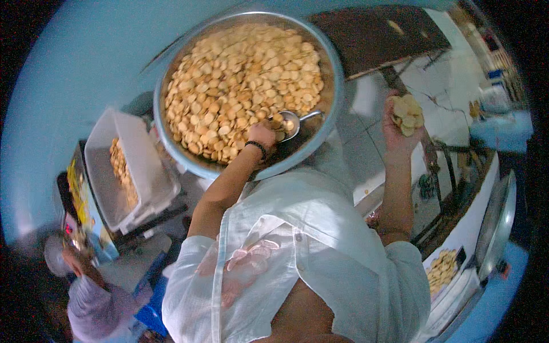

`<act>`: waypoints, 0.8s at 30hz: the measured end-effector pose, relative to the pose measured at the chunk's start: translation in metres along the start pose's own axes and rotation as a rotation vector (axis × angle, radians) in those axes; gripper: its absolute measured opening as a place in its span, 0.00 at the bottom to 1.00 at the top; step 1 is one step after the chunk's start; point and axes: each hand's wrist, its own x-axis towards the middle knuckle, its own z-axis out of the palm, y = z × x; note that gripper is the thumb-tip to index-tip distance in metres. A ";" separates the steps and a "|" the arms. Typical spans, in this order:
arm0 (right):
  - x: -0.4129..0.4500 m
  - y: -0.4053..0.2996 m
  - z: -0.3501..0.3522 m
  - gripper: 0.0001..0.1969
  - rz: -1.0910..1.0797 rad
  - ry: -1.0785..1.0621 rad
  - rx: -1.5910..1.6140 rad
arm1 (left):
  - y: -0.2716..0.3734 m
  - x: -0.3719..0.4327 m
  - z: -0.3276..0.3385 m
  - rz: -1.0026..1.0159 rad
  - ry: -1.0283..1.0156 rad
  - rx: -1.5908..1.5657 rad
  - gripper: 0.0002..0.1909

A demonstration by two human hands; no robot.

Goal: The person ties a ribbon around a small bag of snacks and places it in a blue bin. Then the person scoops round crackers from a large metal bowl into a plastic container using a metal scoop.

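A large metal basin (336, 85) in front of me holds a heap of small round golden biscuits (240, 90). My left hand (262, 136), with a dark beaded bracelet at its wrist, reaches into the near part of the heap, its fingers among biscuits beside a metal scoop (291, 124). The scoop's handle points right, and biscuits lie in its bowl. Whether the fingers grip anything is hidden. Out to the right, away from the basin, my right hand (399, 128) holds a handful of pale, round, flat pieces (407, 115) in its palm.
A translucent plastic bin (101, 171) with more biscuits stands left of the basin. At lower left is another person (96, 304), one hand raised near a machine. A dark tabletop (377, 38) lies beyond the basin at right. More biscuits (442, 270) lie at lower right, near a large round metal rim (497, 227).
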 end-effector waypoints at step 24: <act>-0.505 -0.329 0.009 0.22 -0.629 2.583 -2.611 | -0.040 0.035 0.049 0.356 0.194 0.315 0.18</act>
